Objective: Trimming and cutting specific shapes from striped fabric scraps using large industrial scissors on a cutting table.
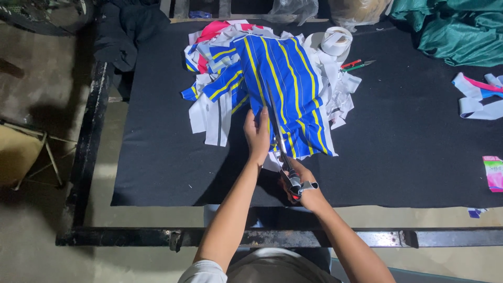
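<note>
On the black felt-covered surface, toward the middle of its far edge, lies a heap of cut cloth strips in blue, white, yellow and pink, spilling leftward as offcuts would when pushed aside. Over that heap is spread the blue fabric panel with thin yellow stripes, running from the far edge down toward the near edge, its lower end ragged and white-hemmed. The left hand lies flat with fingers closed on the panel's left border, seemingly pinning it taut so the blades meet firm cloth. Just right of it, the right hand grips the handles of long steel tailor's scissors, the blades lying up along the stripes, apparently to follow a straight line. Further right, near the far edge, sits a roll of white tape beside a small red-and-green tool, within reach. Loose strips rest at the right edge.
</note>
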